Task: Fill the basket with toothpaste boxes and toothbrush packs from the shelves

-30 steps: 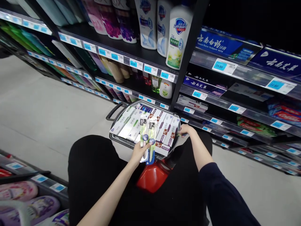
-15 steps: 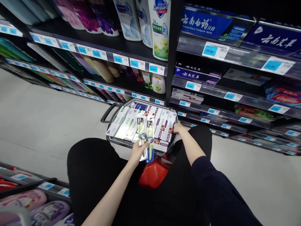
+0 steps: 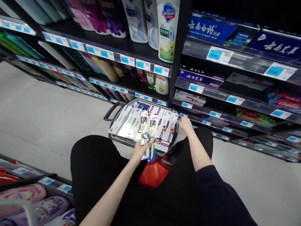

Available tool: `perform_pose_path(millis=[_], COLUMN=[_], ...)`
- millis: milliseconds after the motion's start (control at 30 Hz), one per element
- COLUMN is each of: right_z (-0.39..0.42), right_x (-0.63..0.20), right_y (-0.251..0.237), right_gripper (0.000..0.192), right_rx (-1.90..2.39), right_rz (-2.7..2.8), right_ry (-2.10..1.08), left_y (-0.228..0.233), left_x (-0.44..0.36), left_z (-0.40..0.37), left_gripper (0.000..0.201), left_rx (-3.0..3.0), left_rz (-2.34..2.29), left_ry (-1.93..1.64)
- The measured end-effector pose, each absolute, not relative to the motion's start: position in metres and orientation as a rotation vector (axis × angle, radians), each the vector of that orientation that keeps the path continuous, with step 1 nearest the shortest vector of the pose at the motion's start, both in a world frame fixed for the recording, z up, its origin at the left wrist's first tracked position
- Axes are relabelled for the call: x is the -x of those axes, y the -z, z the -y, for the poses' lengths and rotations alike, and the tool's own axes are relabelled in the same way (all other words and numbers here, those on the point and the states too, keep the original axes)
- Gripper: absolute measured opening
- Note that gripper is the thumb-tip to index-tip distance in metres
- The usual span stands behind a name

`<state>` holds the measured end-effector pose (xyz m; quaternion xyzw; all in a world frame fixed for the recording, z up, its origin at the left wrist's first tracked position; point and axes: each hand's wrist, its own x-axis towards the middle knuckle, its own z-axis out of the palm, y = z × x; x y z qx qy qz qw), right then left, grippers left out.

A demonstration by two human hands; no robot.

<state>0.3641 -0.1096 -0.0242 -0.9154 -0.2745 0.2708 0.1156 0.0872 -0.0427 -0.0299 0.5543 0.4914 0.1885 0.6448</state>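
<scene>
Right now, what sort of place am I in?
Probably a supermarket aisle: price tags line the shelf edges, bottles stand in a row, and a basket holds white boxes.

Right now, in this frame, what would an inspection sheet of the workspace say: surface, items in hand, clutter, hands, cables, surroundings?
Surface: dark-rimmed basket in front of the knees; its support is hidden.
Items in hand: two packaged toothbrushes, side by side, above white boxes in the basket.
Clutter: red object between the legs, unidentified.
Hands: left hand grips the toothbrushes; right hand is at the basket's right edge, contact unclear.
Cables: nothing seen.
Surroundings: shelved bottles, toothpaste boxes, pale floor.
</scene>
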Motion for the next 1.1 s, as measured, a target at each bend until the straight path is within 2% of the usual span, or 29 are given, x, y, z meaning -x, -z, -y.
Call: perform_pose_path(millis=[133, 300, 433, 767, 1000, 1100], right_z=[0.108, 0.104, 0.101, 0.096, 0.101, 0.103], right_x=[-0.345, -0.308, -0.295, -0.296, -0.301, -0.302], right_y=[0.011, 0.011, 0.014, 0.016, 0.01, 0.006], right_gripper=[0.021, 0.028, 0.032, 0.039, 0.041, 0.037], right_rx=[2.272, 1.666, 1.519, 1.298, 1.172, 1.086], right_rz=[0.918, 0.91, 0.912, 0.602, 0.467, 0.399], right_ry=[-0.723, -1.029, -1.155, -1.124, -1.103, -1.112], left_y=[0.029, 0.02, 0.018, 0.024, 0.017, 0.016], left_x=[-0.088, -0.088, -0.088, -0.085, -0.081, -0.078], left_z=[0.046, 0.05, 0.051, 0.055, 0.056, 0.056], left_gripper=[0.043, 0.039, 0.04, 0.041, 0.046, 0.051], left_rx=[-1.265, -1.232, -1.205, -1.145, -0.682, -0.54], left_rz=[-1.058, -0.973, -0.927, -0.805, -0.714, -0.564], left_ry=[-0.427, -0.347, -0.329, -0.285, -0.239, -0.148])
